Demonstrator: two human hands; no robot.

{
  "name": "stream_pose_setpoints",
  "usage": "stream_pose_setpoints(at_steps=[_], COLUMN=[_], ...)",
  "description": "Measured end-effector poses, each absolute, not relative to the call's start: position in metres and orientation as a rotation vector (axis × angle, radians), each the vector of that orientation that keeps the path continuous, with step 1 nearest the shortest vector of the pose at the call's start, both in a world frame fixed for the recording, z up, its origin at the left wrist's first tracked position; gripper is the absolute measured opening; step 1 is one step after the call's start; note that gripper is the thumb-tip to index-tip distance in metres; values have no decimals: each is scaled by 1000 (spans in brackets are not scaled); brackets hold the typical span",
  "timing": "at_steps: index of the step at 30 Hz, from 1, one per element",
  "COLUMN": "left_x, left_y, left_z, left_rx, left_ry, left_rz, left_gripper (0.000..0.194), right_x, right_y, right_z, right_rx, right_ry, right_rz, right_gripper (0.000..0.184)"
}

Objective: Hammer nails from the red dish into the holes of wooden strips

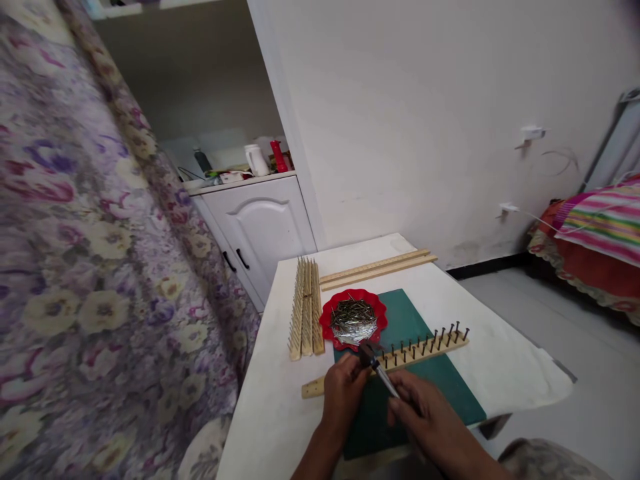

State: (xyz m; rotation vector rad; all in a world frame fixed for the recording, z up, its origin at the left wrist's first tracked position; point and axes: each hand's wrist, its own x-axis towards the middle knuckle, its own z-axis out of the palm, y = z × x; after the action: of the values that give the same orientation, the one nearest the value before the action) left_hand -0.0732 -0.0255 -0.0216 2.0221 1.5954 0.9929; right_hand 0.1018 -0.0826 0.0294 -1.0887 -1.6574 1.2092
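My right hand (424, 408) is wrapped round the handle of a hammer (384, 379), whose dark head is just above my left fingertips. With closed fingers, my left hand (344, 388) pinches at the wooden strip (425, 353); whatever is between the fingertips is hidden. Two rows of dark nails stand up from the strip's right part, while its left end shows small holes. Under the strip lies a green mat (395, 307). A red scalloped bowl (327, 332) behind my hands holds many loose nails, some dark and some silvery.
Several nail-studded strips (307, 313) lie side by side left of the bowl. Bare wooden strips (380, 268) lie at the back of the white table (270, 393). A floral curtain (100, 267) hangs at left. A white cabinet (270, 233) stands behind, and a bed (595, 233) is at right.
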Motion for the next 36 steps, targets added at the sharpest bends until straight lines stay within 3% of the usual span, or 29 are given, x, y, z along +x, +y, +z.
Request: stream_pose_setpoints(at_steps=[18,25,31,36], left_x=[-82,-103,-104,-103], left_y=[-29,8,76,102], left_z=[-11,17,28,23], left_rx=[2024,2189,2396,2399], left_ry=[1540,1671,2020,2054], left_rz=[963,1015,506,397], left_gripper=[12,22,21,22], right_x=[105,111,110,110], right_y=[-83,-80,-79,-78], right_z=[27,25,26,25], right_rx=[-1084,-1146,-1136,-1163], right_ry=[-1610,-1483,-1444,-1432], right_rz=[1265,1338,1385,1379], right_gripper=[13,21,28,29])
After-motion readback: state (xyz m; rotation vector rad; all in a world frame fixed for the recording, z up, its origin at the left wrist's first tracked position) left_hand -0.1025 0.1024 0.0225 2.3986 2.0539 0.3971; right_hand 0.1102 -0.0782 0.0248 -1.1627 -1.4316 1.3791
